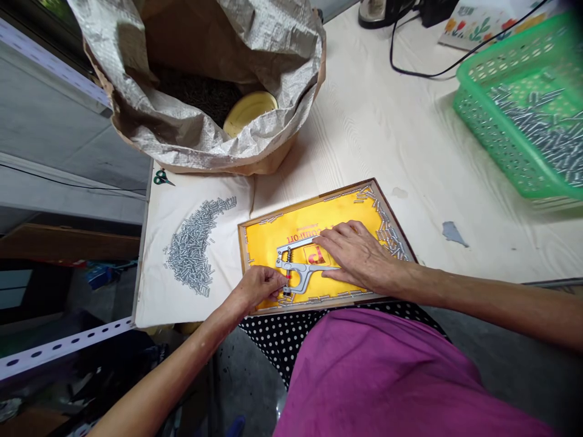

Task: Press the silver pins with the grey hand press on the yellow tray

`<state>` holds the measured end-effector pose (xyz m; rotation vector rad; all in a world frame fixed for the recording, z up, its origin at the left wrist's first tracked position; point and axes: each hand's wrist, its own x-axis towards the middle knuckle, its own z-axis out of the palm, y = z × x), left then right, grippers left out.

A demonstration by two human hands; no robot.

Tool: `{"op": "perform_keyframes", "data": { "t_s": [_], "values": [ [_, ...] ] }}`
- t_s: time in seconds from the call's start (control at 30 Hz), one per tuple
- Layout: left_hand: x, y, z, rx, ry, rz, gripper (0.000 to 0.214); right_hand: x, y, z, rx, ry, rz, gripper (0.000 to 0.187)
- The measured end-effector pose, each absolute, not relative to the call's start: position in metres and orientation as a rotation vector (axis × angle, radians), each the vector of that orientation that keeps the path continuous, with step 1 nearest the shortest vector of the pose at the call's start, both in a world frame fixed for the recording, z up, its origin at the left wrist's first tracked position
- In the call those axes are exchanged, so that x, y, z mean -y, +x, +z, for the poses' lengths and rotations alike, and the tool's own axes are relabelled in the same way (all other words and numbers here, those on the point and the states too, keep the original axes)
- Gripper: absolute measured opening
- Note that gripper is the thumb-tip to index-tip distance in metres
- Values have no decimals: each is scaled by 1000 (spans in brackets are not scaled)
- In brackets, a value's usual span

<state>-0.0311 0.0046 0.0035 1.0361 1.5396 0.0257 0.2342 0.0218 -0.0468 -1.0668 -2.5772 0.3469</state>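
Observation:
A yellow tray [273,233] with a wooden rim lies at the table's near edge, small metal pins scattered along its sides. On it rests a silver hand press tool [296,267]. My right hand [359,255] lies over the tool's handles, fingers curled around them. My left hand [259,288] is pinched at the tool's jaw, where a red and black tip shows; whatever small piece it holds is hidden by the fingers.
A heap of small metal pins [191,246] lies on white cloth left of the tray. Green scissors [161,178] sit behind it. A large open sack [200,85] with a yellow bowl [249,110] stands at the back. A green basket [523,109] of pins is at right.

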Motion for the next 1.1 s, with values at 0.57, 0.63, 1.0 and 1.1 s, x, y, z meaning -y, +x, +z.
{"op": "perform_keyframes", "data": {
  "t_s": [0.57,0.63,1.0,1.1],
  "values": [
    [7,-4,14,-1503,2290,159,59,-17,229,-39,2568,-1032,359,40],
    [0,9,8,-1345,2405,80,69,-17,226,-36,2560,-1013,331,42],
    [-42,40,1,-1486,2429,-72,49,-46,221,-42,2591,-1207,256,30],
    [-48,42,0,-1501,2425,-77,38,-55,220,-42,2623,-1216,260,22]
  ]
}}
